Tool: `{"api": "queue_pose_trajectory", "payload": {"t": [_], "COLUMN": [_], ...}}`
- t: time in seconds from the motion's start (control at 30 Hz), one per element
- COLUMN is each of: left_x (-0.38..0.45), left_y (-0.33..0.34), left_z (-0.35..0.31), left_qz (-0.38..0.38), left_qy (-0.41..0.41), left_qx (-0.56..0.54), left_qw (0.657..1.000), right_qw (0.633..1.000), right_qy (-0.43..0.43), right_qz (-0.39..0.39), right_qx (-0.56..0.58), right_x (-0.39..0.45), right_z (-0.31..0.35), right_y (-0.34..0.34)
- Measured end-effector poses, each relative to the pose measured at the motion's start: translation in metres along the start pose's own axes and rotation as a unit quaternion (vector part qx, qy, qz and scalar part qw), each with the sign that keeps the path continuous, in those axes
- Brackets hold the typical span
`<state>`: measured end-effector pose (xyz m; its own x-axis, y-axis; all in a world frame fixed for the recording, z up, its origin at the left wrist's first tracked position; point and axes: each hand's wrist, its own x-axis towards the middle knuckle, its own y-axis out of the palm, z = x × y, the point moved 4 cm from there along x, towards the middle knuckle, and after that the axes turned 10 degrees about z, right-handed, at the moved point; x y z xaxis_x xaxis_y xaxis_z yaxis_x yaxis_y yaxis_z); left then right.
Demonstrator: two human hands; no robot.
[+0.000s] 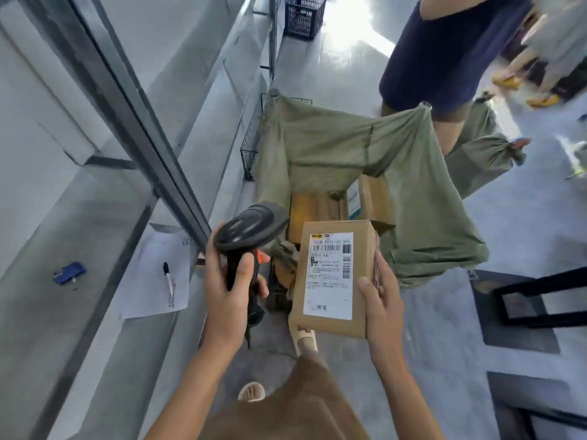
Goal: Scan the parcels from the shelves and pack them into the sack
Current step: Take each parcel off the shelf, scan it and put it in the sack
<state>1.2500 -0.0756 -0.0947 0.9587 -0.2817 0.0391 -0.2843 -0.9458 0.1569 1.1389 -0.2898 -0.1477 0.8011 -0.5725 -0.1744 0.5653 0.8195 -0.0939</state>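
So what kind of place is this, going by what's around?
Probably a parcel sorting depot: a hand-held barcode scanner, a labelled cardboard parcel, and a green sack already holding boxes beside metal shelves.

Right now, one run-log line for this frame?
left hand: grips scanner | right hand: holds parcel, label up | sack: open, boxes inside | phase: scanning, not yet packed

The parcel's label (328, 274) reads "502B P021-08 040" and "淘宝".
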Motion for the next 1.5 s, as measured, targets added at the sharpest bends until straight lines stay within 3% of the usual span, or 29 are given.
{"api": "queue_pose_trajectory", "payload": {"t": [0.17,0.33,0.47,0.6,0.73,0.97,1.3,1.37,1.5], "left_x": [0.061,0.101,0.117,0.117,0.112,0.112,0.065,0.041,-0.017], "left_y": [0.032,0.048,0.051,0.050,0.047,0.058,0.031,0.020,0.001], "left_z": [0.010,0.023,0.036,0.053,0.063,0.060,0.029,0.023,-0.001], "left_qz": [-0.031,-0.073,-0.110,-0.130,-0.156,-0.196,-0.254,-0.278,-0.347], "left_qy": [-0.005,-0.031,-0.056,-0.053,-0.052,-0.021,0.003,0.013,0.045], "left_qx": [0.003,0.015,0.037,0.045,0.065,0.095,0.031,0.045,0.041], "left_qw": [1.000,0.997,0.992,0.989,0.984,0.976,0.967,0.959,0.936], "right_qw": [1.000,0.987,0.934,0.850,0.798,0.785,0.740,0.755,0.813], "right_qy": [0.013,0.076,0.135,0.141,0.124,0.098,0.156,0.121,-0.036], "right_qz": [0.013,0.042,0.083,0.125,0.175,0.165,0.224,0.224,0.240], "right_qx": [-0.004,-0.138,-0.321,-0.491,-0.563,-0.589,-0.615,-0.604,-0.530], "right_x": [0.123,0.238,0.306,0.358,0.390,0.397,0.394,0.378,0.305], "right_z": [0.008,-0.019,-0.053,-0.088,-0.123,-0.128,-0.097,-0.074,-0.014], "right_y": [0.001,0.019,0.038,0.043,0.048,0.049,0.053,0.059,0.107]}}
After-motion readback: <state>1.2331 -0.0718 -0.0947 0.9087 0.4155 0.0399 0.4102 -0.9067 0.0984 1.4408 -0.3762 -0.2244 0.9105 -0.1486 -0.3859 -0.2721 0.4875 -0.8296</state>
